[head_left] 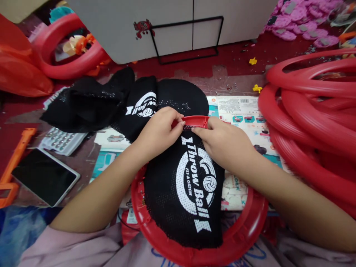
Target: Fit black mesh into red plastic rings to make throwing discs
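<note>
A red plastic ring [250, 226] lies toward me, its near side over my lap. Black mesh fabric [164, 185] with white "Throw Ball" print lies across the ring, its upper edge at the ring's far rim. My left hand [167, 128] pinches that edge between thumb and fingers. Just to the right, my right hand [213, 135] presses and grips the same edge, index finger pointing left. The fingertips of both hands are close together. Beyond them lie more black mesh pieces [180, 96], some printed and some crumpled.
Several red rings [300, 122] are piled at the right. A pale box [172, 33] with a black wire frame stands at the back. On the left are a tablet-like device [46, 176], a calculator [62, 141] and an orange tool [16, 163]. Printed cardboard [239, 107] lies underneath.
</note>
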Action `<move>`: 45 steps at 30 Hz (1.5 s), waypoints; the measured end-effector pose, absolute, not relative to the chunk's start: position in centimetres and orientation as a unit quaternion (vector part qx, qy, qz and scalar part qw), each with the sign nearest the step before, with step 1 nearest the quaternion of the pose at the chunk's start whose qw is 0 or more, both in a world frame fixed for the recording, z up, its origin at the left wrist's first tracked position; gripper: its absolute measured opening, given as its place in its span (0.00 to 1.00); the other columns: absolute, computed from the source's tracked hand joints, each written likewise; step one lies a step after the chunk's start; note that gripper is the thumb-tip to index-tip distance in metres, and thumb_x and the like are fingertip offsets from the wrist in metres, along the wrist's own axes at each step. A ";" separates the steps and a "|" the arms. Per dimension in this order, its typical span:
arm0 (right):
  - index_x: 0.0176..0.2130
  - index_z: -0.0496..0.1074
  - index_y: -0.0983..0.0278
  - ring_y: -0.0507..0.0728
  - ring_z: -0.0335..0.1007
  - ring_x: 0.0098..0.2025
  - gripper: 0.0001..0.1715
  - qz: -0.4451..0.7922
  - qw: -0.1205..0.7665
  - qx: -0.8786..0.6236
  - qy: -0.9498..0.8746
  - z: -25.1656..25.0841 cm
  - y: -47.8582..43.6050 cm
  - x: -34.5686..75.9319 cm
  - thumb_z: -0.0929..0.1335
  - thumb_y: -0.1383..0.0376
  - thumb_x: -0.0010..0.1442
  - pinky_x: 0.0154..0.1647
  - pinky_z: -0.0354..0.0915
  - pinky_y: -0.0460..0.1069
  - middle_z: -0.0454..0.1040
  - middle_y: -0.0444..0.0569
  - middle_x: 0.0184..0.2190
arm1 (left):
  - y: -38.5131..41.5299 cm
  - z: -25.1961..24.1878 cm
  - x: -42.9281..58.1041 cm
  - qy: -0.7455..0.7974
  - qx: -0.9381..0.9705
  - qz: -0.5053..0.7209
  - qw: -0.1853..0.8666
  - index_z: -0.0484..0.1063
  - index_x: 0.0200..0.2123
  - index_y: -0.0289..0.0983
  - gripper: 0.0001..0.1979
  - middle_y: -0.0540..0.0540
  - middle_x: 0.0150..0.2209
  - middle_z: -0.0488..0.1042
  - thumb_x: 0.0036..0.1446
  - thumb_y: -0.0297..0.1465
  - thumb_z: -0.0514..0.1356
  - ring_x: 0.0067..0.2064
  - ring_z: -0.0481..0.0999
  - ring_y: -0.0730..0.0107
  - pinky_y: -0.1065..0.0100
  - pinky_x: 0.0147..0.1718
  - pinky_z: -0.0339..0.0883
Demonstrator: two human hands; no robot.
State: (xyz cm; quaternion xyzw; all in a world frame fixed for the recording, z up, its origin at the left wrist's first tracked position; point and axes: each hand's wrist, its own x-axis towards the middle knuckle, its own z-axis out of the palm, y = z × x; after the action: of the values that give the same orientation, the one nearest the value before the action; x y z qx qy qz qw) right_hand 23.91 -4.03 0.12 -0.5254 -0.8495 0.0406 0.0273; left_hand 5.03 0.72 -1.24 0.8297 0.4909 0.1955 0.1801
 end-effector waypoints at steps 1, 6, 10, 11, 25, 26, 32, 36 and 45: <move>0.51 0.73 0.56 0.52 0.63 0.27 0.20 0.040 0.021 -0.530 -0.847 0.3 -4.0 23.9 0.60 0.68 0.63 0.24 0.45 0.48 0.68 0.52 0.37 | 0.7 -1.2 5.1 0.492 0.828 0.198 0.183 0.64 0.26 0.36 0.08 0.43 0.36 0.74 0.57 0.30 0.53 0.40 0.73 0.62 0.61 0.40 0.66; 0.49 0.74 0.58 0.53 0.65 0.28 0.20 0.043 -0.012 -0.542 -0.839 1.1 -4.3 23.8 0.60 0.69 0.62 0.23 0.46 0.47 0.69 0.53 0.36 | 0.8 -1.2 5.2 0.493 0.816 0.209 0.218 0.65 0.24 0.36 0.09 0.43 0.38 0.74 0.56 0.29 0.55 0.41 0.73 0.64 0.61 0.43 0.66; 0.49 0.75 0.58 0.55 0.68 0.30 0.20 0.068 -0.032 -0.541 -0.838 1.7 -4.4 24.1 0.61 0.70 0.62 0.24 0.49 0.48 0.71 0.53 0.38 | 0.7 -1.3 5.2 0.488 0.816 0.206 0.233 0.64 0.24 0.36 0.08 0.44 0.37 0.72 0.55 0.29 0.55 0.40 0.72 0.65 0.62 0.41 0.67; 0.49 0.75 0.58 0.55 0.69 0.32 0.20 0.082 -0.031 -0.538 -0.838 1.8 -4.3 24.2 0.61 0.70 0.62 0.25 0.50 0.48 0.72 0.53 0.38 | 0.6 -1.3 5.1 0.483 0.820 0.205 0.228 0.64 0.24 0.36 0.08 0.44 0.37 0.72 0.55 0.29 0.55 0.40 0.71 0.66 0.63 0.41 0.67; 0.33 0.77 0.64 0.52 0.67 0.31 0.08 0.256 0.153 -0.593 -0.748 1.9 -2.7 25.5 0.66 0.68 0.59 0.33 0.56 0.47 0.76 0.46 0.30 | -0.2 -0.9 4.6 0.306 0.914 0.155 0.217 0.65 0.53 0.37 0.17 0.42 0.54 0.70 0.61 0.28 0.53 0.61 0.61 0.58 0.52 0.61 0.54; 0.33 0.77 0.64 0.52 0.66 0.30 0.07 0.259 0.164 -0.596 -0.742 1.8 -2.7 25.5 0.67 0.68 0.58 0.32 0.55 0.46 0.76 0.45 0.29 | -0.2 -0.9 4.6 0.301 0.913 0.162 0.224 0.66 0.52 0.36 0.16 0.43 0.53 0.71 0.61 0.28 0.53 0.60 0.62 0.59 0.53 0.61 0.55; 0.30 0.75 0.65 0.51 0.64 0.29 0.06 0.240 0.205 -0.592 -0.741 1.1 -2.4 25.7 0.67 0.69 0.56 0.31 0.54 0.46 0.74 0.45 0.28 | 0.0 -1.1 4.6 0.300 0.903 0.205 0.229 0.70 0.45 0.34 0.10 0.42 0.46 0.73 0.60 0.26 0.53 0.56 0.66 0.61 0.55 0.59 0.59; 0.31 0.75 0.65 0.52 0.65 0.30 0.05 0.237 0.210 -0.590 -0.743 0.9 -2.3 25.8 0.67 0.68 0.57 0.32 0.55 0.47 0.74 0.45 0.28 | 0.2 -1.4 4.6 0.294 0.901 0.221 0.229 0.72 0.44 0.33 0.12 0.42 0.46 0.73 0.61 0.23 0.51 0.55 0.66 0.61 0.56 0.58 0.60; 0.38 0.75 0.67 0.55 0.64 0.35 0.14 0.128 0.197 -0.518 -0.823 -0.4 -2.3 25.4 0.61 0.73 0.59 0.35 0.56 0.48 0.71 0.51 0.33 | 0.2 -1.7 4.5 0.286 0.908 0.239 0.193 0.70 0.48 0.31 0.16 0.39 0.47 0.72 0.60 0.19 0.49 0.53 0.67 0.62 0.57 0.55 0.62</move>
State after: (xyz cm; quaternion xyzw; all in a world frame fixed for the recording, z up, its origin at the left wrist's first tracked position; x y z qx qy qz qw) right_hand 25.37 -2.34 -0.44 -0.5176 -0.8226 0.1284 0.1973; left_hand 4.54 0.23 -1.74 0.9076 0.2855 0.2395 0.1935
